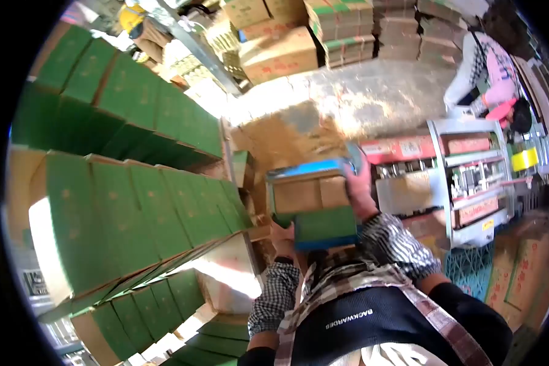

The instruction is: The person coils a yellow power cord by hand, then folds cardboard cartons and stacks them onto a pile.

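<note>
In front of my body is a cardboard carton [296,194] with a green panel [326,226] on the near side and a bright blue strip along its far edge. Two brown flaps show on its top. My left hand [282,238] grips the carton's near left corner, fingers partly hidden under it. At the right side, my right hand [361,190] is closed around the carton's far right edge. Against those fingers shows a blurred, rounded blue-grey thing [356,157]; its kind cannot be made out.
Rows of green cartons [122,213] line racks on my left. A metal machine frame [442,183] stands close on the right, beside a teal crate [470,268]. Brown cartons [280,55] are stacked at the back. One person [491,73] bends at upper right; another [143,30] is at upper left.
</note>
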### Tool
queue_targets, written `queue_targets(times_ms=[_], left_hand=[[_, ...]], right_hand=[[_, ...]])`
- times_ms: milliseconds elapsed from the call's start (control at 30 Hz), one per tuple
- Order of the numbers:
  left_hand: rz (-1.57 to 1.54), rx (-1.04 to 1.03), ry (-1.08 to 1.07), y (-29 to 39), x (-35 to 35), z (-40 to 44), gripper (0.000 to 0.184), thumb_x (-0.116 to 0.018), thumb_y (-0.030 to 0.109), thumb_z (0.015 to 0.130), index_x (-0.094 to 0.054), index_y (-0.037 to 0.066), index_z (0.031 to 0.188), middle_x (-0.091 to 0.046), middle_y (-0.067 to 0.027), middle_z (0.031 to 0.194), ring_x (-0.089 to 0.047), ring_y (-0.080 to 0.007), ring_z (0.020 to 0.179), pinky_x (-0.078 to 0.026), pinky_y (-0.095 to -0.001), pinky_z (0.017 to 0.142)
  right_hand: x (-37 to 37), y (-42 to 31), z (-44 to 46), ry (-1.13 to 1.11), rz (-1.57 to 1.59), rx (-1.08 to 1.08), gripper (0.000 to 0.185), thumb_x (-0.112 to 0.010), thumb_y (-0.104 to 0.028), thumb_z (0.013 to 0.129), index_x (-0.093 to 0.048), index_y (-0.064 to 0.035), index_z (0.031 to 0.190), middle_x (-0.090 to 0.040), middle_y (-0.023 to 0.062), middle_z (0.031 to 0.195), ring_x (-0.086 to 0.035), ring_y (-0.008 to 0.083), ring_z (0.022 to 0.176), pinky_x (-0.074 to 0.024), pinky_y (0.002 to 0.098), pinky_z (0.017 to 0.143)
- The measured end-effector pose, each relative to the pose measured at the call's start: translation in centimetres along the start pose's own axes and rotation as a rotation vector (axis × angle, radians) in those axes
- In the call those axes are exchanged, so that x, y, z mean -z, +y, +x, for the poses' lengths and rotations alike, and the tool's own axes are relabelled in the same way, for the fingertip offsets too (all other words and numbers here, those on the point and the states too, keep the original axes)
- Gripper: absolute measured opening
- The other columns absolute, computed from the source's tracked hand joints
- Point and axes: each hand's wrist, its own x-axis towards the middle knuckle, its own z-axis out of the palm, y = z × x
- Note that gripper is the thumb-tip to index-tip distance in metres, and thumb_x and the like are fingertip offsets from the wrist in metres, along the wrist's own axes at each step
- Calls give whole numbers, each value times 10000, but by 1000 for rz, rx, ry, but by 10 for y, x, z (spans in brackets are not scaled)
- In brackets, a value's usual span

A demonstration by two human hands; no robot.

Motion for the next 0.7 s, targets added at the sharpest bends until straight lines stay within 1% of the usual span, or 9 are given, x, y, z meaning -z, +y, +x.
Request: queue_targets(times_ms=[67, 100, 133, 233, 300, 400, 433, 567, 700], left_hand=[[-361, -84, -108, -3, 4, 4, 621, -711, 193, 749, -442, 28, 1285, -613, -211, 1099, -618, -343, 968, -497, -402, 855], [-378, -68, -132, 5, 2, -3, 603, -699, 190, 761, -444, 22, 1280, -612, -211, 1102, -615, -344, 972, -495, -400, 857], [-404, -54, -148, 18, 2, -9, 584, -688, 187, 772, -447, 16, 1276, -611, -210, 1105, -612, -345, 976, -493, -398, 858], [-532, -271, -257, 77, -27, -53, 652, -658, 176, 790, -350, -20, 1331, -510, -229, 1252, -513, -365, 1143, -415, -429, 962], [60, -696, -202, 79, -92, -84, 729, -630, 210, 808, -263, 16, 1407, -362, -198, 1406, -387, -341, 1275, -360, -432, 1018], [-538, -540, -585, 148, 13, -62, 515, -572, 112, 816, -450, 40, 1310, -513, -166, 1276, -489, -316, 1189, -393, -402, 996], [-594, -548, -424, 163, 82, -54, 463, -553, 80, 818, -512, 48, 1278, -564, -156, 1232, -524, -308, 1160, -404, -393, 989], [-562, -920, 1393, 145, 389, -42, 435, -544, 167, 916, -438, -17, 1296, -521, -171, 1264, -550, -254, 1060, -454, -393, 935], [-158, -732, 1719, 89, 572, -21, 243, -464, 45, 909, -648, -55, 1032, -672, -130, 984, -626, -203, 890, -498, -313, 824]], right_hand=[[-14, -14, -5, -163, -621, 681, 594, -663, -230, 752, -477, -37, 1282, -501, 199, 1261, -459, 324, 1188, -317, 441, 1048], [-1, -9, -11, -681, -768, 453, 597, -652, -242, 738, -482, -38, 1272, -457, 205, 1294, -412, 351, 1223, -291, 472, 1060], [20, 33, -39, -644, -997, 729, 661, -678, -273, 718, -454, -42, 1295, -440, 191, 1315, -393, 383, 1240, -276, 482, 1076], [66, 34, -84, -513, -988, 136, 670, -682, -256, 743, -428, -33, 1322, -393, 205, 1361, -354, 395, 1272, -245, 469, 1102], [78, 26, -92, -569, -794, 182, 667, -678, -244, 749, -420, -34, 1327, -377, 211, 1374, -348, 393, 1276, -236, 472, 1107], [66, -18, -78, -451, -488, 323, 648, -674, -216, 770, -410, -35, 1333, -392, 221, 1353, -372, 372, 1254, -262, 453, 1090], [52, -31, -77, -340, -337, 327, 639, -673, -205, 779, -408, -37, 1336, -416, 223, 1324, -392, 365, 1235, -284, 442, 1076], [-43, -138, -65, -497, 354, 76, 510, -671, -133, 846, -456, -44, 1299, -582, 70, 1020, -575, 129, 877, -491, 266, 767], [-133, -256, -69, -1118, 511, -87, 424, -601, -177, 910, -482, -49, 1297, -615, 26, 995, -568, 71, 804, -468, 211, 670]])
